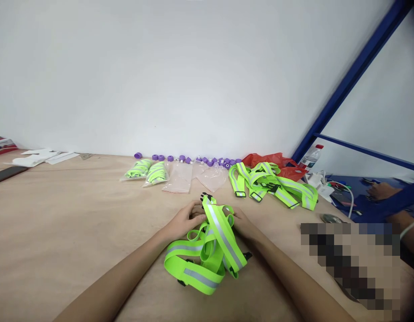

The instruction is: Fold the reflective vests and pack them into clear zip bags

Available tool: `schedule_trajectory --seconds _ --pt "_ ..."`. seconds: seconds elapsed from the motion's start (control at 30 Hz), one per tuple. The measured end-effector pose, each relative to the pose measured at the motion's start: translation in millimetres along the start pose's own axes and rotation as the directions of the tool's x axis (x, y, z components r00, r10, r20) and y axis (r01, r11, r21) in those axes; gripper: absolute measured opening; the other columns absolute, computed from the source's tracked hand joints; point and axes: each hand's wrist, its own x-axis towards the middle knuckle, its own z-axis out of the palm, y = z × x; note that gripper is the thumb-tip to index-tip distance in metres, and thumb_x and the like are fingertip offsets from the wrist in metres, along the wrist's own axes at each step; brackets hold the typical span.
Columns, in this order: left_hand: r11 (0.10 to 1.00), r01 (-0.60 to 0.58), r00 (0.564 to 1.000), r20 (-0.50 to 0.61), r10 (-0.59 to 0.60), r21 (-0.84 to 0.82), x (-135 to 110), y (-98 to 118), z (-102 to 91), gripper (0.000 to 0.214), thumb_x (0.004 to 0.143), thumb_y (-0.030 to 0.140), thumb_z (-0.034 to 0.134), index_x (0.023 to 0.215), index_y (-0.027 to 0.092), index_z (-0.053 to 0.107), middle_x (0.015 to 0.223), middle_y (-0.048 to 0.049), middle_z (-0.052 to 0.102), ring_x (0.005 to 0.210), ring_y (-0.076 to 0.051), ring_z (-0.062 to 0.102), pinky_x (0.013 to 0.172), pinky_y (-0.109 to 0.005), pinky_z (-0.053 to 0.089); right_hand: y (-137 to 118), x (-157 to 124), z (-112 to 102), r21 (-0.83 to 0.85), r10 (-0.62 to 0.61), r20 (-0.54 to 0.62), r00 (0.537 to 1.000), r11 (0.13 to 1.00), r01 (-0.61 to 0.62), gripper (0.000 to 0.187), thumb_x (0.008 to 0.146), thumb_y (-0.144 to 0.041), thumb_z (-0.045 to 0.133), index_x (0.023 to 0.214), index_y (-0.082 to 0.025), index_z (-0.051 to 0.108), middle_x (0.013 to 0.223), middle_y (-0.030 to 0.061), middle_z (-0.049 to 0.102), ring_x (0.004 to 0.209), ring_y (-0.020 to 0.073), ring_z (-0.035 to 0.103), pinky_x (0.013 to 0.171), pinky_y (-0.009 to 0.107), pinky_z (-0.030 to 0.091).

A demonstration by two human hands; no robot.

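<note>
A neon-green reflective strap harness with silver stripes and black buckles is bunched in front of me, its lower loops spread toward me. My left hand is closed on its upper left side, close to a black side-release buckle. On the upper right, my right hand grips the same harness, with most of its fingers hidden behind the straps. Beyond my hands, a loose pile of similar reflective straps lies to the right. Two clear bags of folded straps rest to the left of flat clear plastic bags.
Several purple caps line the wall. A red plastic bag and a bottle stand at the back right, by a blue metal frame. White papers lie far left. Another person's hand shows at the right.
</note>
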Motion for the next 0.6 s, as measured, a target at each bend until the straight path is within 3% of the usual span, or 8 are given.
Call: schedule_trajectory --seconds 0.1,0.33,0.47,0.6 --pt "0.995 0.021 1.000 -0.001 -0.021 -0.096 0 -2 3.9 0.052 0.085 0.039 0.073 0.127 0.019 0.050 0.116 -0.0117 0.068 0.104 -0.025 0.066 0.088 -0.037 0.051 -8 -2 3 -0.052 -0.040 0.068 0.997 0.998 0.044 0.041 0.093 -0.048 0.049 0.103 -0.018 0.075 0.100 0.0073 0.075 0.101 0.0279 0.065 0.088 0.039 0.054" --pt "1.000 0.013 0.999 -0.038 -0.013 -0.001 -3 3 7.3 0.035 0.093 0.039 0.063 0.119 0.020 0.049 0.101 -0.0067 0.069 0.093 -0.021 0.065 0.081 -0.033 0.048 -20 -5 8 -0.147 -0.124 0.108 0.986 0.979 0.139 0.025 0.087 -0.039 0.063 0.098 -0.022 0.078 0.109 0.0085 0.074 0.110 0.0307 0.062 0.096 0.040 0.051" --pt "0.998 0.049 0.995 -0.086 -0.047 0.024 -3 3 6.5 0.028 0.093 0.039 0.061 0.112 0.021 0.051 0.088 -0.0017 0.067 0.080 -0.018 0.063 0.071 -0.029 0.046 -19 -6 9 -0.283 -0.209 0.190 0.959 0.924 0.258 0.027 0.087 -0.032 0.063 0.109 -0.024 0.076 0.120 0.0089 0.072 0.119 0.0318 0.059 0.104 0.042 0.047" --pt "0.998 0.060 0.994 -0.095 -0.061 -0.007 -3 2 5.2 0.029 0.090 0.042 0.064 0.107 0.021 0.053 0.085 -0.0014 0.067 0.079 -0.019 0.064 0.069 -0.028 0.046 -16 -6 11 -0.339 -0.210 0.182 0.961 0.904 0.262 0.031 0.087 -0.029 0.064 0.116 -0.029 0.074 0.129 0.0060 0.068 0.120 0.0303 0.061 0.103 0.038 0.047"
